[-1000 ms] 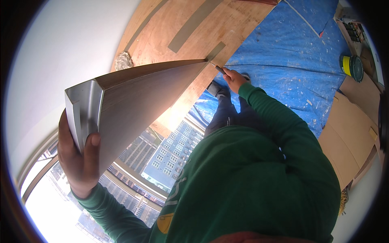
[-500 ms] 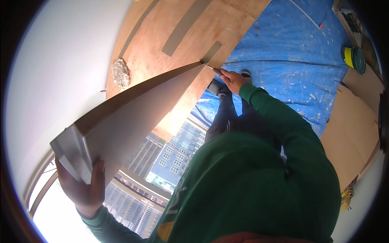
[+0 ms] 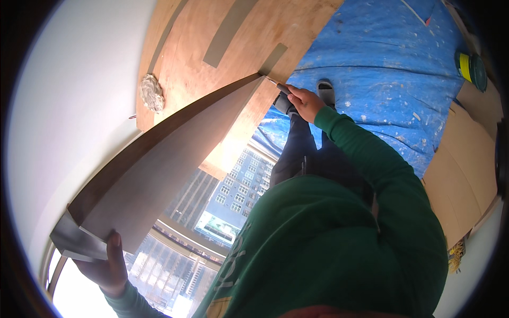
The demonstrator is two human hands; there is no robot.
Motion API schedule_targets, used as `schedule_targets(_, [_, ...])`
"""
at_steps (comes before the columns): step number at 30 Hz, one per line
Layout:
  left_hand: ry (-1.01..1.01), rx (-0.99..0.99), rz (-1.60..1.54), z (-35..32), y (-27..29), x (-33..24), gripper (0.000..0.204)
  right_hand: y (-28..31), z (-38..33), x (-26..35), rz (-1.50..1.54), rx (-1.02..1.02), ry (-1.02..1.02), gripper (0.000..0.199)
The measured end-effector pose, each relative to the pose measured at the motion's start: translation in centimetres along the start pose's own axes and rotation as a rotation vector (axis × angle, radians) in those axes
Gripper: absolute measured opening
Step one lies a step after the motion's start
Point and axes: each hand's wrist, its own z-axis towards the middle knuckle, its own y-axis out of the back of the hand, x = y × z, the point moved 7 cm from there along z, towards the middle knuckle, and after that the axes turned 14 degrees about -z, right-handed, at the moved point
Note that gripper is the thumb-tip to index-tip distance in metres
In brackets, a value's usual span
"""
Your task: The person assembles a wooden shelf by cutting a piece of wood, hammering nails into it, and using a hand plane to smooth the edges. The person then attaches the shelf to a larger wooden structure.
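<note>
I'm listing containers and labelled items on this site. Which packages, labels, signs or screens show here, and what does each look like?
Paint can: on the floor at the upper right, at the edge of the blue tarp; round, dark green with a yellow label band.
Flattened cardboard: on the floor at the right, beside the tarp; plain brown sheets, no label visible.
No signs or screens in view.

Plywood floor (image 3: 212,79) — blue tarp (image 3: 392,79), crumpled rag (image 3: 152,91), cardboard sheets (image 3: 461,175).
</note>
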Motion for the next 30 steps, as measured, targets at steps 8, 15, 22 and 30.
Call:
schedule_targets(8, [-0.007, -0.015, -0.018, 0.3, -0.1, 0.0, 0.062, 0.4, -0.4, -0.2, 0.117, -0.061, 0.046, 0.045])
schedule_targets(15, [-0.009, -0.043, 0.012, -0.1, 0.4, 0.2, 0.068, -0.5, 0.1, -0.7, 0.146, -0.071, 0.037, 0.046])
schedule_targets(22, [0.006, -0.071, -0.005, -0.4, 1.0, 0.9, 0.073, -1.2, 0.5, -1.7, 0.078, -0.101, 0.054, 0.044])
schedule_targets(30, [-0.072, 0.002, 0.168, 0.8, 0.7, -0.1, 0.084, 0.5, 0.1, 0.6, 0.033, -0.075, 0.079, 0.039])
